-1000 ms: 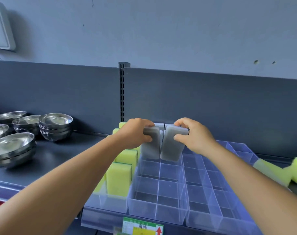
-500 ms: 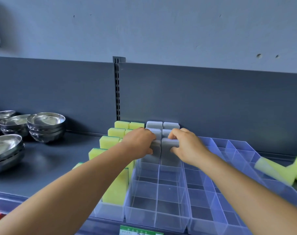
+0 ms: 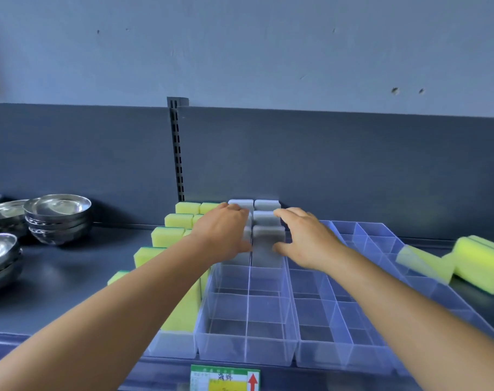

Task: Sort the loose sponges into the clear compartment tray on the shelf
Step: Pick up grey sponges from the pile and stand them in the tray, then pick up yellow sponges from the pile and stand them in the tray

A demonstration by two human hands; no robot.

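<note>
While upright in tray (image 3: 271, 351), grey sponge (image 3: 268, 244), between left hand (image 3: 226, 232), right hand (image 3: 308, 241)

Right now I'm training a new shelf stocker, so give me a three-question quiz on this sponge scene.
1. True or false: the grey sponges stand in the tray nearest the yellow sponges.
2. Where do the loose sponges lie? A) left of the bowls B) right of the trays, on the shelf C) in a front compartment
3. Fill in: the front compartments of the grey sponges' tray are ____.

Key:
1. True.
2. B.
3. Empty. The left hand and right hand flank the nearest grey pair, fingers relaxed.
</note>
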